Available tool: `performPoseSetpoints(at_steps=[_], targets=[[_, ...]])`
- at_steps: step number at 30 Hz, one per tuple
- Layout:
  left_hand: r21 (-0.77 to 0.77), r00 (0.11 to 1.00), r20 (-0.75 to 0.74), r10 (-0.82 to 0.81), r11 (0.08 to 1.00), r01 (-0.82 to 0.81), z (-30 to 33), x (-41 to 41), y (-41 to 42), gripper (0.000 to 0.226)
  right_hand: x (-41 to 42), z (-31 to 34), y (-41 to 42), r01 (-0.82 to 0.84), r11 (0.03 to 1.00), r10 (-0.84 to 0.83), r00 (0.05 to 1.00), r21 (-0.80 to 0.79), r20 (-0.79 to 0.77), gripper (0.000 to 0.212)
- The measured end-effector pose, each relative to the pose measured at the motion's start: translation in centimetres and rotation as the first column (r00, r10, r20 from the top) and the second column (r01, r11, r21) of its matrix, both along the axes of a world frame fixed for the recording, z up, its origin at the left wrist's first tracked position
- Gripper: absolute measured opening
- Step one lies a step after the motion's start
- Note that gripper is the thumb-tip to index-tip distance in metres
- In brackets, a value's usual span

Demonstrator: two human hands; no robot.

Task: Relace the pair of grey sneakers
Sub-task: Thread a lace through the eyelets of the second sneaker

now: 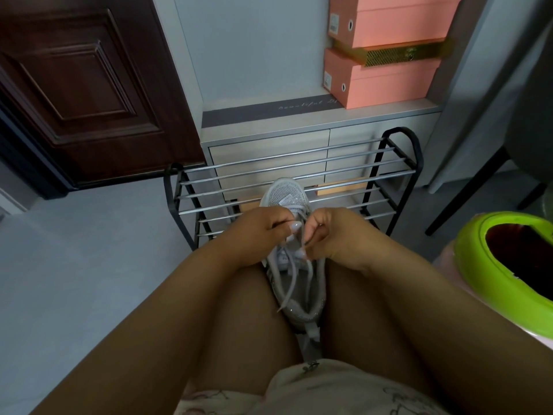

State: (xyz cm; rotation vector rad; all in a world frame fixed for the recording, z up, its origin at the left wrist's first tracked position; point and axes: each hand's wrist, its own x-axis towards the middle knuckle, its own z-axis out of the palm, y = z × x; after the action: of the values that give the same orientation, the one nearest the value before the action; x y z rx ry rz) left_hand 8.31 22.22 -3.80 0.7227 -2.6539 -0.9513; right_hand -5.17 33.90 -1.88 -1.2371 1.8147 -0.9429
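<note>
One grey sneaker [284, 193] rests between my knees, toe pointing away toward the rack, heel [302, 313] nearest me. My left hand [257, 235] and my right hand [332, 235] meet over the sneaker's tongue, each pinching the grey shoelace [291, 283]. Loose lace ends trail down over the shoe's opening toward the heel. The eyelets under my fingers are hidden. Only this one shoe of the pair is in view.
A black metal shoe rack [299, 172] with silver bars stands just past the sneaker. Behind it is a pale cabinet [263, 145] with stacked pink shoe boxes [389, 76]. A dark wooden door [83, 85] is at the left, a green-rimmed bin [478, 265] at the right.
</note>
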Motion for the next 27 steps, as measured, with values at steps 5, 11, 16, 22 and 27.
performPoseSetpoints(at_steps=[5,11,16,22,27], targets=[[0.045,0.996,0.041,-0.078,0.996,0.076,1.0,0.7,0.6,0.03,0.6,0.6,0.4,-0.175,0.983,0.181,0.977,0.064,-0.114,0.015],[0.009,0.965,0.24,-0.108,0.994,0.109,2.0,0.6,0.6,0.047,1.0,1.4,0.5,-0.352,0.898,0.423,0.857,0.266,-0.295,0.035],[0.082,0.976,0.209,-0.054,0.996,0.038,1.5,0.6,0.1,0.05,2.0,0.3,0.1,-0.364,0.868,0.477,0.8,0.338,-0.363,0.038],[0.394,0.998,0.062,0.015,0.918,-0.038,2.0,0.9,0.2,0.041,2.3,-0.7,0.0,-0.334,0.925,0.364,0.635,0.182,-0.682,0.027],[0.381,0.98,0.2,0.005,0.921,-0.082,2.3,0.7,-0.1,0.043,2.0,0.2,0.2,-0.395,0.897,0.441,0.762,0.198,-0.474,0.043]])
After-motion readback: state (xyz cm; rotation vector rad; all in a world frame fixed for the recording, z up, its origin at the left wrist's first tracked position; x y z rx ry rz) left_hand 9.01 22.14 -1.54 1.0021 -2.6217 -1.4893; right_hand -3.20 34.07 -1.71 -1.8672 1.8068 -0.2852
